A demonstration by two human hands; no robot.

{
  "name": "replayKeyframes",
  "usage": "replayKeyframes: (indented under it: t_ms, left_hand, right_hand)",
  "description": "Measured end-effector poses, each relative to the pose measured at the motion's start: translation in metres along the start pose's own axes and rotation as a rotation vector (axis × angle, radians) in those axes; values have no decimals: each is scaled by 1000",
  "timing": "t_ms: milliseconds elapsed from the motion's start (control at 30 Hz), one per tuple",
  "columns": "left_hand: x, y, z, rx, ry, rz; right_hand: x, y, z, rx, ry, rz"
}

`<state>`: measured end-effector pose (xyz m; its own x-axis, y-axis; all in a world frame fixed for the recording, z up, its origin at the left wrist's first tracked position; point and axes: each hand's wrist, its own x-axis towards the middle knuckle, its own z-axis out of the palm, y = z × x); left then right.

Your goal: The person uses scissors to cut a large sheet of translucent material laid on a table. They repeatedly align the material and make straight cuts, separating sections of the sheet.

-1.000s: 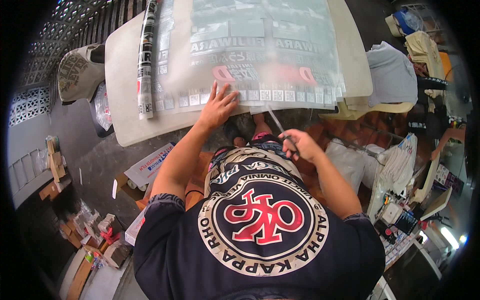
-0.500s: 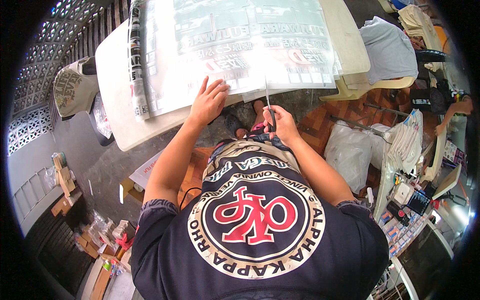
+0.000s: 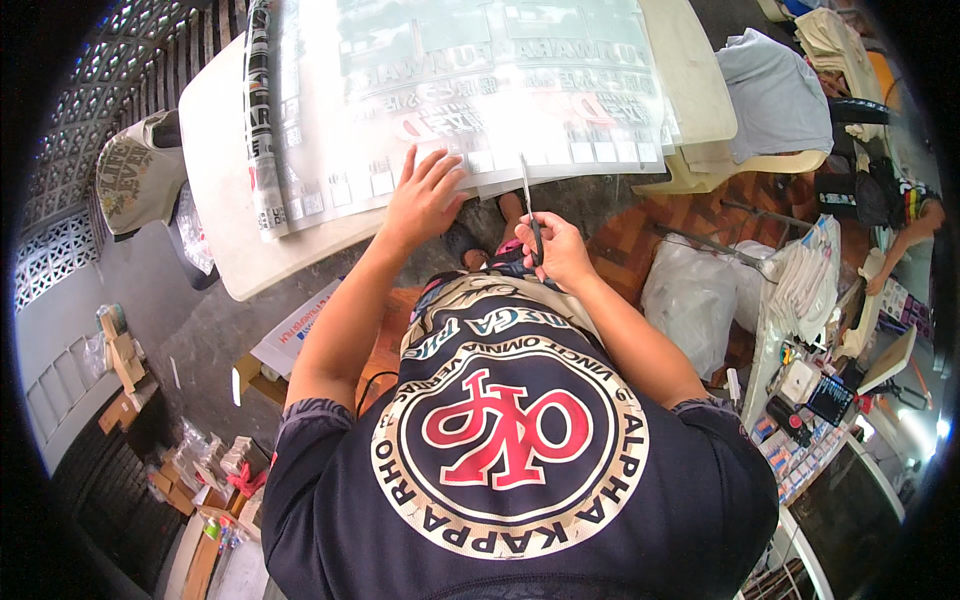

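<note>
To your right you have a light grey cloth point(image 3: 772, 95) draped over a cream plastic chair point(image 3: 690, 179) and a translucent white plastic bag point(image 3: 688, 305) on the reddish-brown patterned floor point(image 3: 635, 238), while to your left are a tan printed cloth point(image 3: 138, 178) and an open brown cardboard box point(image 3: 262, 386).

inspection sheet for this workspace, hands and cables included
Surface: pale table, largely covered by a printed translucent sheet.
Work items: sheet, rolled at its left end; scissors, blades at the sheet's near edge.
Clutter: box at left; translucent bag at right.
Hands: left hand open, fingers over the sheet; right hand holding the scissors.
Cables: thin black cord at the person's left side.
Surroundings: chair draped with grey cloth; another person's arm at far right.
</note>
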<state>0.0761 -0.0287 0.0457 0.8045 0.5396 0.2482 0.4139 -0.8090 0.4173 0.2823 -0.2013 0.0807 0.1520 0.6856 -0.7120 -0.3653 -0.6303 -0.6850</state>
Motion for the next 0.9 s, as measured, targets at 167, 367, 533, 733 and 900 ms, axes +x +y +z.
replayKeyframes:
  t_ms: [167, 367, 533, 733, 900]
  left_hand:
    - [36, 33, 29, -9, -18, -2]
    - [52, 33, 54, 43, 59, 94]
    - [51, 38, 43, -84, 72, 50]
    - [52, 40, 33, -125, 104, -2]
    - [54, 46, 25, -139, 157, -14]
  right_hand:
    - [-6, -9, -2, -88, 23, 1]
    - [-1, -18, -1, -92, 12, 19]
    - [23, -44, 6, -60, 3, 16]
    - [59, -59, 5, -10, -24, -54]
    - [105, -88, 8, -50, 3, -113]
